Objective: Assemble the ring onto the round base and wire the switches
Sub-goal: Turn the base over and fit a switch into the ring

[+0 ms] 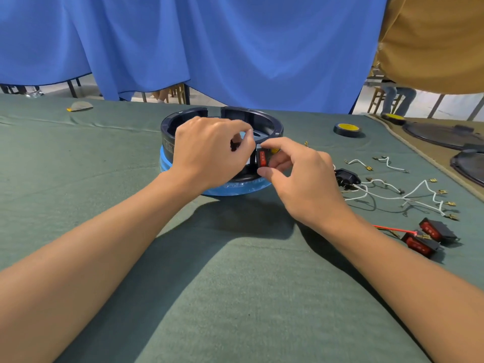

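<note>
Black plastic ring (264,121) sat on the blue round base (235,188) at the middle of the green cloth-covered bench (235,297). Left hand (209,153) gripped the ring's near wall, fingers curled over it. Right hand (301,179) pinched a red-and-black rocker switch (262,158) against that wall — thumb below, fingers above. At four o'clock lay two more red switches (429,238) and white wires (408,192).

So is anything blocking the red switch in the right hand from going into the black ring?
Nothing visible. The right hand holds the red switch right at the black ring wall; the left hand grips the ring beside it, hiding part of the opening.
</note>
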